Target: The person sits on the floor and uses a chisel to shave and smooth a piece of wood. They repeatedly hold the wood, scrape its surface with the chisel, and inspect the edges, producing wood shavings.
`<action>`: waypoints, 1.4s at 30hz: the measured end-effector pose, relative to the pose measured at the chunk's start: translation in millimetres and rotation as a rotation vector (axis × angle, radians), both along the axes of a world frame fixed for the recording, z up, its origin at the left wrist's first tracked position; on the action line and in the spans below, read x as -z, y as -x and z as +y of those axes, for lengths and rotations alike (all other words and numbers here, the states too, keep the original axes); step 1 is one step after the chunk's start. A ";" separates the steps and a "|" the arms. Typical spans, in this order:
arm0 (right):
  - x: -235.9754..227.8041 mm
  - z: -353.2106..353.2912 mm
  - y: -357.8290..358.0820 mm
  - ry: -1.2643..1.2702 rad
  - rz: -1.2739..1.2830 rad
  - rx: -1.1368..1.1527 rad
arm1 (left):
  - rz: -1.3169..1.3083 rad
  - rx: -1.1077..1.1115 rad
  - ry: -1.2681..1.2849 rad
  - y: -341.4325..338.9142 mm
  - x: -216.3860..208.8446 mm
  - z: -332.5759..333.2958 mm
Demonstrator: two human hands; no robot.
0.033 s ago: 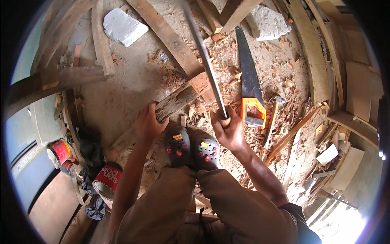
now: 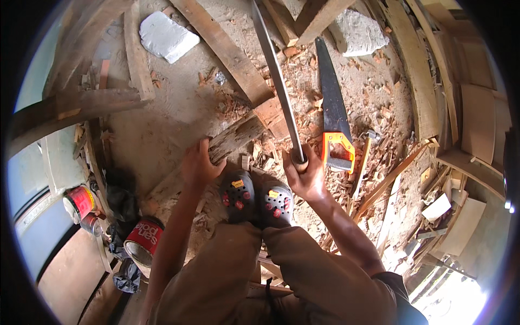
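Dusty, chip-strewn floor, weathered wooden beam lying ahead of the shoes, left hand clasping its near end, right hand gripping a machete by the handle, orange-handled handsaw rightward.

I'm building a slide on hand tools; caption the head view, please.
Right hand grips a long-bladed tool, left hand holds weathered timber, with an orange-handled saw lying nearby.
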State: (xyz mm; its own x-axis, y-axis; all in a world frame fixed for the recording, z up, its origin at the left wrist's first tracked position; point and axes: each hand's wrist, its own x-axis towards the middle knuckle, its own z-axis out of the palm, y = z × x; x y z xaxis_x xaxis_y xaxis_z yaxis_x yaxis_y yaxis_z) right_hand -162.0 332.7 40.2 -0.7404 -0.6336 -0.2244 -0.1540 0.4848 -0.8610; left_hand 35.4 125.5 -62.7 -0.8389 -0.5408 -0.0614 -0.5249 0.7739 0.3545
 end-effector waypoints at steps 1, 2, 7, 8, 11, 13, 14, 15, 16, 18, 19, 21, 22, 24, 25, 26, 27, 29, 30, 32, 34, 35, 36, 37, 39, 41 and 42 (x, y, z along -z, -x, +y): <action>37.8 16.1 -4.0 0.011 -0.091 -0.010 | -0.023 0.009 -0.004 5.3 -2.0 -2.8; 67.2 29.0 -4.4 -0.246 -0.082 -0.112 | -0.009 0.015 0.012 7.2 -1.7 -3.5; 60.0 29.6 -3.7 -0.186 -0.057 -0.121 | 0.020 -0.039 0.024 8.1 -4.2 -1.4; 38.1 16.0 2.9 -0.156 -0.121 -0.083 | 0.042 -0.036 0.036 11.8 -0.6 -4.9; 7.3 -3.4 3.1 0.012 0.005 0.051 | 0.045 -0.007 0.023 3.4 3.1 -2.6; 53.5 15.6 -4.3 0.002 -0.013 0.021 | 0.040 0.019 0.005 10.7 -0.3 -6.5; 78.4 28.6 -8.9 -0.006 -0.017 0.012 | 0.053 0.029 0.021 8.8 -0.4 -6.0; 92.4 37.8 -3.3 -0.251 -0.004 -0.138 | 0.073 0.031 0.045 5.4 2.4 -6.3; 88.0 36.3 -3.2 -0.269 0.006 -0.137 | 0.094 0.030 0.071 8.9 6.5 -9.1; 81.3 34.0 -12.7 -0.178 0.111 -0.105 | 0.040 -0.014 0.041 6.2 5.7 -6.0; 79.0 32.8 -6.2 -0.177 0.025 -0.098 | 0.012 -0.036 0.025 5.0 5.5 -4.5; 37.7 8.9 12.0 -0.187 -0.066 -0.074 | 0.042 -0.044 0.016 9.2 7.9 -8.3; 25.2 8.1 7.7 -0.210 -0.135 -0.053 | 0.034 -0.038 -0.007 0.7 6.4 -2.9; 10.5 -3.0 9.3 0.007 0.081 0.021 | -0.007 -0.035 -0.019 4.5 3.8 -6.5; 26.6 9.2 5.4 0.057 -0.026 -0.009 | -0.026 -0.035 -0.025 4.7 2.2 -7.0; 53.7 25.7 -0.1 0.109 -0.123 -0.030 | -0.014 -0.020 -0.004 4.1 -0.2 -5.1; 78.5 34.1 -7.4 -0.218 -0.037 -0.072 | 0.007 -0.007 0.023 5.3 -1.9 -3.6; 92.2 48.3 -14.3 -0.238 0.059 -0.107 | 0.038 -0.012 0.054 10.0 1.2 -5.7; 79.5 46.0 -16.8 -0.239 0.051 -0.113 | 0.037 -0.018 0.050 6.3 3.1 -5.1; 70.7 38.4 -13.1 -0.193 0.041 -0.114 | 0.025 -0.019 0.020 -1.2 5.0 -1.0; 32.4 19.4 -6.7 -0.143 -0.020 -0.028 | 0.018 -0.034 -0.003 2.7 5.2 -8.2; 22.2 13.1 -6.0 -0.026 -0.008 0.022 | 0.011 -0.030 -0.012 1.0 4.6 -6.7; 12.0 5.6 -2.6 0.097 0.011 0.066 | 0.012 -0.033 -0.015 2.9 4.3 -7.0; -1.1 3.2 -0.2 0.029 -0.011 0.048 | 0.012 -0.036 -0.019 2.5 3.4 -6.2; 57.4 32.4 -10.2 -0.256 -0.044 -0.062 | 0.028 -0.005 0.006 3.0 5.4 -5.3; 90.4 44.4 -11.5 -0.275 0.016 -0.077 | 0.066 0.007 0.032 6.5 10.0 -9.8; 89.3 38.6 -4.5 -0.260 0.032 -0.109 | 0.080 0.008 0.038 3.3 11.3 -8.0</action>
State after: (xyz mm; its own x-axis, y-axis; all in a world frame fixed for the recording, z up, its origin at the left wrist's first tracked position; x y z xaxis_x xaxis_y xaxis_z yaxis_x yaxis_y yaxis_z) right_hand -157.5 371.3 -49.1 -0.6806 -0.6341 -0.3671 -0.2424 0.6677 -0.7038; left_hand 32.1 117.5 -74.0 -0.8446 -0.5347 0.0263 -0.4897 0.7915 0.3657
